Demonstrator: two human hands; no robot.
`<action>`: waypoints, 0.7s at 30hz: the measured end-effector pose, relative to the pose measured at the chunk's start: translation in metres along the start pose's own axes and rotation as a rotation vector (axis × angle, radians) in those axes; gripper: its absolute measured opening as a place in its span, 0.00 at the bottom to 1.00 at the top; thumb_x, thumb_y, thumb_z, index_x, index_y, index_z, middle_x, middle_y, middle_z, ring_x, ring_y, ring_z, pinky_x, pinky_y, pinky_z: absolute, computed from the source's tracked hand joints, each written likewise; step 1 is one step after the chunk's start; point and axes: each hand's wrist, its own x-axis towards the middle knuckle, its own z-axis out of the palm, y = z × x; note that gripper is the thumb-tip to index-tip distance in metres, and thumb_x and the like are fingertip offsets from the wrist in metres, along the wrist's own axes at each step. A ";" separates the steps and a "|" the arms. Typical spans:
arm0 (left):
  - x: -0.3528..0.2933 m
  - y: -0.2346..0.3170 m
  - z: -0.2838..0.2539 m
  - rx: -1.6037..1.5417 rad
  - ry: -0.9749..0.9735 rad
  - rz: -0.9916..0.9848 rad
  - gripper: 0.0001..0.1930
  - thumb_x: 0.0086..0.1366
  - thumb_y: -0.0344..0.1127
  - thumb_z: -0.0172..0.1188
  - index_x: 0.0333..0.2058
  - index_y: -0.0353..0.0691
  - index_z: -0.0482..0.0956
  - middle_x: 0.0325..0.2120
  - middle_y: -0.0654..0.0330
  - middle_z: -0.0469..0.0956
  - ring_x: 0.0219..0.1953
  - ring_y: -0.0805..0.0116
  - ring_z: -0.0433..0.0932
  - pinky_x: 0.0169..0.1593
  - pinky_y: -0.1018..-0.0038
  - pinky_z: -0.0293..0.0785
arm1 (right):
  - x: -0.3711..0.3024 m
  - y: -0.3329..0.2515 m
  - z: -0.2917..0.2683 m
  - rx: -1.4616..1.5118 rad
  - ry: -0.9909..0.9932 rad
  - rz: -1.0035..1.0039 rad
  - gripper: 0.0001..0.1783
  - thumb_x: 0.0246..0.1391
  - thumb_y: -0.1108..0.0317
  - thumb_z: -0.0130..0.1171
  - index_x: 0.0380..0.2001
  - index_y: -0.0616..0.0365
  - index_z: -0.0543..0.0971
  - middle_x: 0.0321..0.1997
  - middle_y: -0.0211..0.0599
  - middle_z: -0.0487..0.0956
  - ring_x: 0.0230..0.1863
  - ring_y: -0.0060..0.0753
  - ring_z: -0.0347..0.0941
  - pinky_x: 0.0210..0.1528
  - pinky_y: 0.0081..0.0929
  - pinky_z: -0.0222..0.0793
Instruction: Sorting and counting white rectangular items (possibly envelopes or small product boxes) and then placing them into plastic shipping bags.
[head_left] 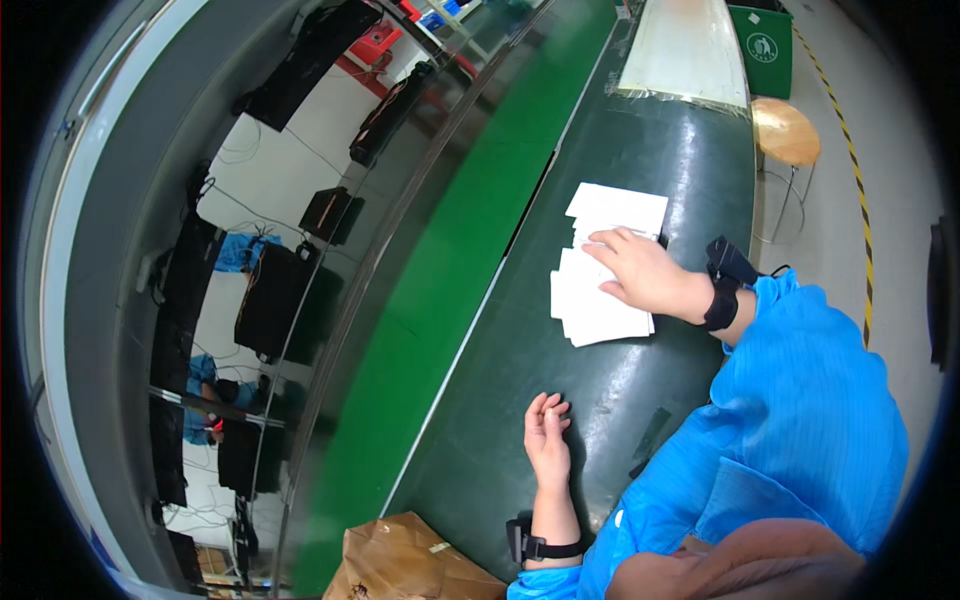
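Several white sheets, perhaps paper or card, lie in an uneven, overlapping pile on the dark green table. My right hand rests over the middle of the pile, its fingers stretched out across the top sheets and the thumb apart. It covers part of the pile. Lower down and nearer to me, my left hand is held above the tabletop, apart from the sheets. Its fingers are loosely bent and a little apart, with nothing visible in them. Both wrists wear black straps, the right one with a small black device.
A green conveyor belt runs along the table's left side. A brown paper package sits at the near left. Beyond the pile lies a pale board. To the right stand a round wooden stool and a green bin.
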 end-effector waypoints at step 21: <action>0.032 0.012 0.129 0.696 0.105 0.248 0.47 0.49 0.36 0.64 0.58 0.28 0.40 0.58 0.33 0.37 0.60 0.40 0.43 0.61 0.59 0.45 | -0.015 0.039 0.030 0.113 -0.101 -0.157 0.18 0.41 0.65 0.58 0.38 0.58 0.75 0.44 0.38 0.72 0.49 0.40 0.65 0.49 0.37 0.61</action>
